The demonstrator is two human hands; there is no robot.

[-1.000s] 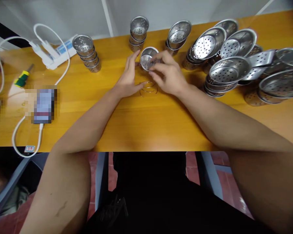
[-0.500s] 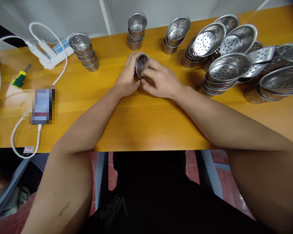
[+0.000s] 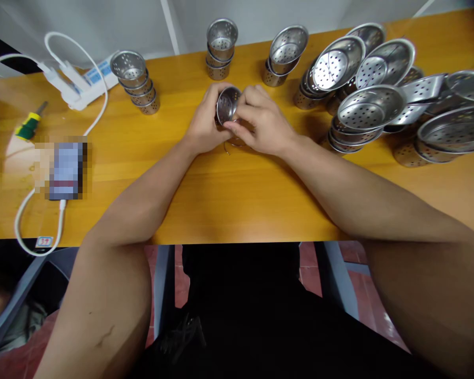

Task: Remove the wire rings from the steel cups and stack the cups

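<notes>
A small perforated stainless steel cup [image 3: 226,105] is tilted with its mouth toward me, held just above the wooden table. My left hand [image 3: 206,120] is closed around its left side. At the cup's right rim, the thumb and fingers of my right hand [image 3: 260,118] are pinched together. From beneath that hand a thin, curved wire [image 3: 228,149] comes out below the cup; the pinched part itself is hidden by the fingers.
Nested perforated cups stand at the back left [image 3: 136,79], back middle [image 3: 221,47] and back right [image 3: 286,52]. Wider perforated strainers [image 3: 371,108] crowd the right side. To the left lie a phone [image 3: 66,171], a power strip [image 3: 90,84], white cables and a green-yellow screwdriver [image 3: 31,125].
The cup has turned slightly, so more of its inside shows. My right hand's fingers have drawn back from inside the cup to its right rim.
</notes>
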